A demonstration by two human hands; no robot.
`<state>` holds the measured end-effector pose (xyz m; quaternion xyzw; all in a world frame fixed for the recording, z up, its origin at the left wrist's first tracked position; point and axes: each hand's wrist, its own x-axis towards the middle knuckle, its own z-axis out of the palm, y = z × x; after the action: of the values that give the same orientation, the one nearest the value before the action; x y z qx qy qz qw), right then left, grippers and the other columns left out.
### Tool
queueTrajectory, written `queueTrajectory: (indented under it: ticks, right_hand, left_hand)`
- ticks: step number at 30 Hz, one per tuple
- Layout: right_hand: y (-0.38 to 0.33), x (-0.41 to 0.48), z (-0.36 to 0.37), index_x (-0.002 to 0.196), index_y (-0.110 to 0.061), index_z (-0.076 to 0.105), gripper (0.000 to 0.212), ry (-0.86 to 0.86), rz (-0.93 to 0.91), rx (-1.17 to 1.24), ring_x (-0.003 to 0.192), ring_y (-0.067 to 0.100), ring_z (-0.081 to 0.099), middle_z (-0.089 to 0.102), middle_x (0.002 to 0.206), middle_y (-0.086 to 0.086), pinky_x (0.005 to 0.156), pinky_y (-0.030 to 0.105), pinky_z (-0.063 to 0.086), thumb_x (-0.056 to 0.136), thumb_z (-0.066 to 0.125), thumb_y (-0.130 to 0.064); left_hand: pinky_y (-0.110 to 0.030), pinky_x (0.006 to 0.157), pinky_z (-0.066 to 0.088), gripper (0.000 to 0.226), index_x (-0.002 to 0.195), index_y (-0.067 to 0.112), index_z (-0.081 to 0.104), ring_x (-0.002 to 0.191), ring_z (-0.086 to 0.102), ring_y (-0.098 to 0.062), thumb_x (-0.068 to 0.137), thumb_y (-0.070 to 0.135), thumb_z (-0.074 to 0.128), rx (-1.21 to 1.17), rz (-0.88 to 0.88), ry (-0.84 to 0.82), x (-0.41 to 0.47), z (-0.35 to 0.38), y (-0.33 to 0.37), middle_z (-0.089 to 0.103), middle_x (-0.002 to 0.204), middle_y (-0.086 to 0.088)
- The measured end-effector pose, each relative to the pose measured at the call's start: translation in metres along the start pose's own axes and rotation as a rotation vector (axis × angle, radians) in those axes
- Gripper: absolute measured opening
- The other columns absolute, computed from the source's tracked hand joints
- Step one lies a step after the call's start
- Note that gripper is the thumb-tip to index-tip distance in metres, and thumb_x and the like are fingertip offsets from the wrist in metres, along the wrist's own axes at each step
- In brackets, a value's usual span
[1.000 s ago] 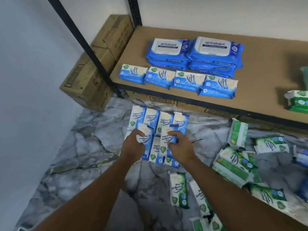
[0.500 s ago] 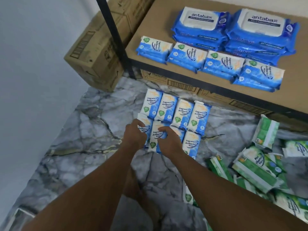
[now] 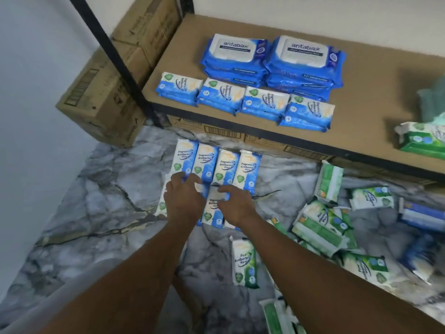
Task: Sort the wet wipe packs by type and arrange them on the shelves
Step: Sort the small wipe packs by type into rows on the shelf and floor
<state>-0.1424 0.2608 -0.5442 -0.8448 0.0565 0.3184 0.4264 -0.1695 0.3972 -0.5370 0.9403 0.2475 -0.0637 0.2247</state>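
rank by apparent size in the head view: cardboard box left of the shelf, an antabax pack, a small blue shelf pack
1. cardboard box
2. antabax pack
3. small blue shelf pack
Distances look similar, so nearness barely matters.
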Motion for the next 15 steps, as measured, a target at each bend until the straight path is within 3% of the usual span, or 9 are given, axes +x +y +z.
queueTrajectory:
  ticks: [2, 6, 9, 13, 15]
  right_hand:
    - [0.015, -0.015, -0.037, 0.117, -0.026, 0.066, 0.031, 0.041, 0.012, -0.001, 0.075, 0.022, 0.059, 0.063, 0.110, 0.014, 0.051, 0.018, 0.043, 0.087, 0.063, -0.016]
    - [0.059, -0.048, -0.118, 0.117, -0.024, 0.066, 0.032, 0.133, 0.052, 0.014, 0.095, 0.025, 0.060, 0.066, 0.103, 0.009, 0.079, 0.028, 0.049, 0.086, 0.062, -0.018]
    - [0.093, -0.075, -0.175, 0.117, -0.022, 0.065, 0.030, 0.195, 0.114, 0.080, 0.078, 0.019, 0.058, 0.068, 0.087, 0.008, 0.070, 0.031, 0.048, 0.088, 0.065, -0.018]
    - [0.136, -0.107, -0.242, 0.119, -0.023, 0.061, 0.028, 0.285, 0.166, 0.186, 0.084, 0.016, 0.058, 0.063, 0.095, -0.001, 0.079, 0.028, 0.050, 0.092, 0.062, -0.020]
    - [0.158, -0.121, -0.270, 0.116, -0.022, 0.063, 0.024, 0.330, 0.184, 0.284, 0.075, 0.016, 0.057, 0.062, 0.091, 0.003, 0.068, 0.023, 0.048, 0.092, 0.063, -0.017]
  left_hand:
    - [-0.047, 0.091, 0.047, 0.036, 0.109, 0.022, 0.065, 0.111, 0.052, -0.035, 0.076, 0.009, 0.059, -0.095, 0.083, -0.031, -0.014, 0.009, 0.031, 0.050, 0.129, -0.011]
    - [-0.040, 0.080, 0.051, 0.030, 0.112, 0.023, 0.063, 0.087, 0.060, -0.033, 0.086, 0.010, 0.060, -0.253, 0.219, -0.188, -0.045, 0.025, 0.104, 0.047, 0.124, -0.009]
    - [-0.037, 0.079, 0.051, 0.026, 0.114, 0.023, 0.060, 0.088, 0.061, -0.028, 0.089, 0.016, 0.062, -0.303, 0.277, -0.277, -0.070, 0.039, 0.158, 0.050, 0.116, -0.004]
    - [-0.031, 0.079, 0.049, 0.025, 0.118, 0.024, 0.060, 0.089, 0.059, -0.015, 0.093, 0.022, 0.062, -0.321, 0.351, -0.365, -0.102, 0.057, 0.222, 0.054, 0.118, 0.001]
    - [-0.036, 0.081, 0.053, 0.025, 0.119, 0.023, 0.059, 0.093, 0.062, -0.017, 0.094, 0.022, 0.062, -0.339, 0.372, -0.434, -0.116, 0.066, 0.249, 0.057, 0.120, 0.002]
